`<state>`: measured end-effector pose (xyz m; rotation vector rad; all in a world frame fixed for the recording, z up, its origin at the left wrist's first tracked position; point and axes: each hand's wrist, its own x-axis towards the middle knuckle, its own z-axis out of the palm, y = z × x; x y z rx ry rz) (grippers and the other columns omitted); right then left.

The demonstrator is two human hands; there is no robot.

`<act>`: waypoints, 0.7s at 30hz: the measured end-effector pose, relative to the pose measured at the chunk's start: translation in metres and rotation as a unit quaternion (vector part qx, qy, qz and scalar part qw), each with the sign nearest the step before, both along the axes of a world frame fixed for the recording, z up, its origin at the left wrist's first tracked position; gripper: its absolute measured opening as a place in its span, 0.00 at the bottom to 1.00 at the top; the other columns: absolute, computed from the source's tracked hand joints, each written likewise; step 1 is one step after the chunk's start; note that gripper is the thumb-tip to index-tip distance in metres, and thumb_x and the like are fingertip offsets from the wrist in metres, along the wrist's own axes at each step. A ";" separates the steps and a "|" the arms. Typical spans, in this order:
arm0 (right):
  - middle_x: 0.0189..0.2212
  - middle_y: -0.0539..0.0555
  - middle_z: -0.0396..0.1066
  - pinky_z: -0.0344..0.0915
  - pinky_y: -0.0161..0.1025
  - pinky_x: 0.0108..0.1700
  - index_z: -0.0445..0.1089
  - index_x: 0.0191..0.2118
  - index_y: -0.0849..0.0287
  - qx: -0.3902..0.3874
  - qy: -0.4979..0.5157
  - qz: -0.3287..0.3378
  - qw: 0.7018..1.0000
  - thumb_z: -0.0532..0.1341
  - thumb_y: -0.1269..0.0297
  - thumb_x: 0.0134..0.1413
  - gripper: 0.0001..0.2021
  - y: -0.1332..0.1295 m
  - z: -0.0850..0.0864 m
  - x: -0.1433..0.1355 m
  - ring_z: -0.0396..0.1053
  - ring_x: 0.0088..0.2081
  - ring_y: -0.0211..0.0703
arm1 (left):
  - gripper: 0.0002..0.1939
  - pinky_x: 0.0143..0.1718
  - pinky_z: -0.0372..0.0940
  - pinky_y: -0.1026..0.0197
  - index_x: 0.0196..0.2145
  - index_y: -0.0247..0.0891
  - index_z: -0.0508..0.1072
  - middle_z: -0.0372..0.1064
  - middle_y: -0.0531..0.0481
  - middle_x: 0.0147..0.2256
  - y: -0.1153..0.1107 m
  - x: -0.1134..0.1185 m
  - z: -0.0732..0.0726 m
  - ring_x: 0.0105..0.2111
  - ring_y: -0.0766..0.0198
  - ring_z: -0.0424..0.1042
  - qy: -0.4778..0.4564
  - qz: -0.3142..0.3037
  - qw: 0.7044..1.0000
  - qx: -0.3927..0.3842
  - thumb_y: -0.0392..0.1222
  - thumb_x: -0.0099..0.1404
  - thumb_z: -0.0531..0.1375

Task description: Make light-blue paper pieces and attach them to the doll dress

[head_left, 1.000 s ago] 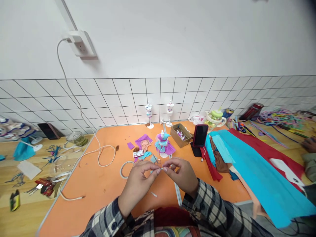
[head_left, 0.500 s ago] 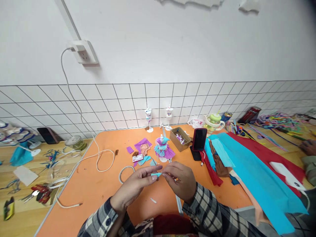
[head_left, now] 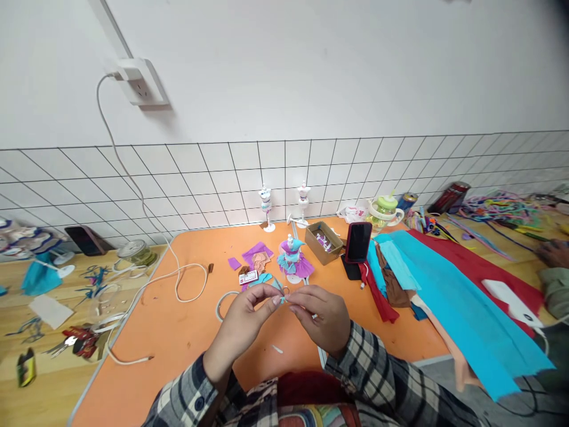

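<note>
Between my fingertips is a small turquoise piece of paper or cloth [head_left: 283, 300], mostly covered by the fingers. My left hand [head_left: 246, 320] pinches it from the left with thumb and forefinger. From the right, the fingertips of my right hand [head_left: 322, 320] close on its other side. Just beyond the hands stands a miniature dress form [head_left: 294, 261] in a purple and turquoise skirted dress. Left of it lie purple scraps [head_left: 258, 251], a peach scrap [head_left: 261, 260] and a small white-labelled box [head_left: 248, 277]. A roll of tape [head_left: 221, 305] lies partly behind my left hand.
Two more dress forms [head_left: 267, 207] stand by the wall. A cardboard box [head_left: 323, 242], a propped phone [head_left: 358, 242] and a green-lidded jug [head_left: 384, 212] are to the right, near long turquoise sheets [head_left: 462, 302]. A white cable [head_left: 178, 270] crosses the left side. Another person's hand [head_left: 553, 255] is far right.
Both hands have moved slightly up and closer together. My left fingers, stretched out before, are now bent into a pinch, and less of the turquoise piece shows. The view has tilted down slightly.
</note>
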<state>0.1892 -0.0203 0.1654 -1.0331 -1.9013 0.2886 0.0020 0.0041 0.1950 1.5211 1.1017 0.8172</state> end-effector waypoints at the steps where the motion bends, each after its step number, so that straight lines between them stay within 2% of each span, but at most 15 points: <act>1: 0.37 0.52 0.76 0.68 0.34 0.40 0.72 0.42 0.53 0.005 -0.004 0.003 1.000 0.58 0.67 0.59 0.08 0.000 0.000 0.000 0.73 0.39 0.38 | 0.11 0.41 0.65 0.59 0.34 0.37 0.74 0.73 0.49 0.33 0.000 0.000 0.001 0.36 0.61 0.71 -0.006 -0.009 1.000 -0.006 0.47 0.63 0.58; 3: 0.36 0.52 0.76 0.68 0.34 0.40 0.72 0.39 0.54 0.007 -0.011 0.006 1.000 0.58 0.67 0.59 0.06 0.001 0.000 0.000 0.73 0.38 0.38 | 0.13 0.41 0.66 0.58 0.38 0.37 0.74 0.74 0.48 0.33 -0.002 0.001 0.003 0.36 0.60 0.72 -0.002 -0.016 1.000 -0.010 0.48 0.64 0.56; 4: 0.35 0.52 0.76 0.68 0.33 0.39 0.72 0.38 0.54 0.002 -0.010 0.002 1.000 0.57 0.66 0.59 0.06 0.001 0.000 0.000 0.72 0.37 0.38 | 0.14 0.42 0.66 0.57 0.42 0.37 0.73 0.74 0.47 0.35 -0.003 0.001 0.004 0.38 0.59 0.72 0.010 0.000 1.000 0.008 0.48 0.65 0.55; 6: 0.33 0.52 0.75 0.67 0.33 0.36 0.72 0.36 0.55 -0.019 0.000 -0.021 1.000 0.57 0.66 0.59 0.06 0.001 0.000 0.000 0.72 0.35 0.37 | 0.15 0.48 0.64 0.54 0.46 0.40 0.73 0.73 0.46 0.41 -0.007 0.001 0.005 0.44 0.57 0.70 0.068 0.069 0.990 0.100 0.47 0.66 0.54; 8: 0.33 0.52 0.75 0.66 0.33 0.34 0.72 0.36 0.55 -0.038 0.010 -0.047 0.998 0.57 0.66 0.59 0.06 0.001 0.000 0.001 0.72 0.32 0.37 | 0.11 0.52 0.60 0.51 0.43 0.44 0.75 0.71 0.46 0.44 -0.011 -0.001 0.004 0.48 0.55 0.67 0.149 0.130 0.952 0.235 0.46 0.65 0.57; 9: 0.33 0.52 0.75 0.66 0.33 0.33 0.72 0.36 0.55 -0.042 0.013 -0.054 0.998 0.57 0.65 0.59 0.06 0.001 0.000 0.001 0.71 0.31 0.37 | 0.09 0.52 0.58 0.50 0.40 0.45 0.76 0.71 0.47 0.43 -0.013 -0.001 0.004 0.48 0.55 0.66 0.186 0.136 0.928 0.292 0.45 0.64 0.58; 11: 0.33 0.52 0.75 0.66 0.34 0.35 0.72 0.36 0.54 -0.038 0.015 -0.059 0.997 0.57 0.65 0.59 0.06 0.000 0.000 0.001 0.72 0.33 0.38 | 0.07 0.51 0.58 0.50 0.37 0.47 0.78 0.71 0.48 0.41 -0.016 -0.002 0.002 0.47 0.55 0.66 0.232 0.111 0.898 0.357 0.43 0.62 0.61; 13: 0.33 0.52 0.75 0.67 0.35 0.37 0.72 0.37 0.54 -0.031 0.013 -0.057 0.998 0.57 0.65 0.59 0.07 0.000 0.000 0.000 0.72 0.35 0.39 | 0.07 0.51 0.59 0.50 0.38 0.48 0.77 0.72 0.49 0.41 -0.019 -0.001 0.001 0.46 0.55 0.67 0.249 0.088 0.888 0.376 0.41 0.61 0.61; 17: 0.33 0.52 0.75 0.67 0.35 0.39 0.72 0.37 0.54 -0.022 0.008 -0.047 0.999 0.56 0.65 0.60 0.07 -0.002 -0.001 -0.003 0.72 0.36 0.40 | 0.08 0.53 0.55 0.48 0.37 0.50 0.78 0.73 0.50 0.41 -0.020 0.001 0.000 0.46 0.56 0.67 0.266 0.082 0.877 0.391 0.39 0.62 0.60; 21: 0.33 0.52 0.75 0.67 0.34 0.38 0.71 0.37 0.54 -0.025 0.005 -0.037 0.999 0.56 0.66 0.60 0.06 -0.002 0.001 -0.004 0.72 0.36 0.39 | 0.08 0.54 0.53 0.46 0.35 0.51 0.78 0.74 0.52 0.39 -0.018 0.001 0.002 0.44 0.57 0.69 0.278 0.066 0.879 0.383 0.39 0.62 0.60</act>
